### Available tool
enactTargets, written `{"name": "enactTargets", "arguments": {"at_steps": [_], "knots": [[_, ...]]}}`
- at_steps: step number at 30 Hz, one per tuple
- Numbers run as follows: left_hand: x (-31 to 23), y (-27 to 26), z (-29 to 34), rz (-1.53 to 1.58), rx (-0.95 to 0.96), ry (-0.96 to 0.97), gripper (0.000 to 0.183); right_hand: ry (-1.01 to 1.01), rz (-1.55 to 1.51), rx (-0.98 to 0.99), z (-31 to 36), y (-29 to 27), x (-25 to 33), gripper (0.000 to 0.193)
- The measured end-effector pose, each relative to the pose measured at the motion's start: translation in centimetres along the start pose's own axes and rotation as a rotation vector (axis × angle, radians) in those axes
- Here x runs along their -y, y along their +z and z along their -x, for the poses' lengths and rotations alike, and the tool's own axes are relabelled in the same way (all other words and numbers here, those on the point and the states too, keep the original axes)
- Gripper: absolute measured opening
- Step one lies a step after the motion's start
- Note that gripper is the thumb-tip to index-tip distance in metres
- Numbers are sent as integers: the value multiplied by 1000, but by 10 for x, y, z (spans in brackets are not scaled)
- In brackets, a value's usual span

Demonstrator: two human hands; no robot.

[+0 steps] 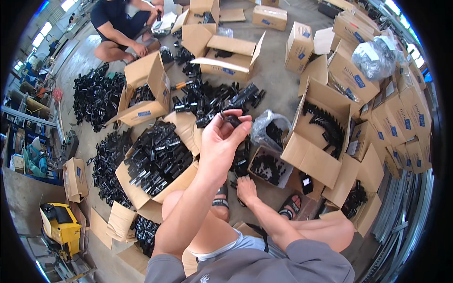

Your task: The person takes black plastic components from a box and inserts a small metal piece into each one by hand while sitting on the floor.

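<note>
Across the concrete floor from the left, a loose heap of small black plastic parts [96, 96] lies beside an open brown cardboard box [146, 89] holding more of the same, and nearer the person a second open cardboard carton [158, 162] is packed full of black rectangular pieces. Above that carton the left hand [219, 141] is raised, its fingers [236, 125] pinched narrowly on one small black plastic clip [230, 118], held up well clear of the floor. Lower and to the right, the right hand [246, 188] reaches down between the person's sandalled feet, fingertips among black pieces on the ground; whether it grips one cannot be told. Just beside it sit a shallow cardboard tray of small black bits [268, 167] and a clear plastic bag [269, 127], then a tall open box of black toothed strips [321, 132].

Judging from this, the step in hand is picking up and checking a single part, perhaps for pairing with another. A next move would call for a firm pinch on a second piece below, and aligning the two without dropping the raised clip
</note>
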State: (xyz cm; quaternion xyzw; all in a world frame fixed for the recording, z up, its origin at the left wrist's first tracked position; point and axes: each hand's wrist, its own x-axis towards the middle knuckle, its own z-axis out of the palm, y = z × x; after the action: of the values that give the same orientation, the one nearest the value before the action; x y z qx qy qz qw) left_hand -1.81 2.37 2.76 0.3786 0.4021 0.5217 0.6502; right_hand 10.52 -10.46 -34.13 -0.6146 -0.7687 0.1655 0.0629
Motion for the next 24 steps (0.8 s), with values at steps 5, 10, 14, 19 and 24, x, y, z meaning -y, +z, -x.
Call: {"name": "enactTargets", "arguments": {"at_steps": [5,10,14,19,24], "knots": [[-8,-6,10,-84,-50,84,27,111,-332,-92,3,-28,18,17],[-7,2,9,-155,66,102,31,510,-1180,-188,-3,-123,40,26],[-6,-1,14,-199,76,115,32,350,-2094,-134,-14,-198,45,42],[-11,11,21,-271,114,201,32,128,-2330,-121,-13,-291,35,37],[-15,9,29,-506,233,247,38,-62,-2253,-250,-4,-331,33,39]]}}
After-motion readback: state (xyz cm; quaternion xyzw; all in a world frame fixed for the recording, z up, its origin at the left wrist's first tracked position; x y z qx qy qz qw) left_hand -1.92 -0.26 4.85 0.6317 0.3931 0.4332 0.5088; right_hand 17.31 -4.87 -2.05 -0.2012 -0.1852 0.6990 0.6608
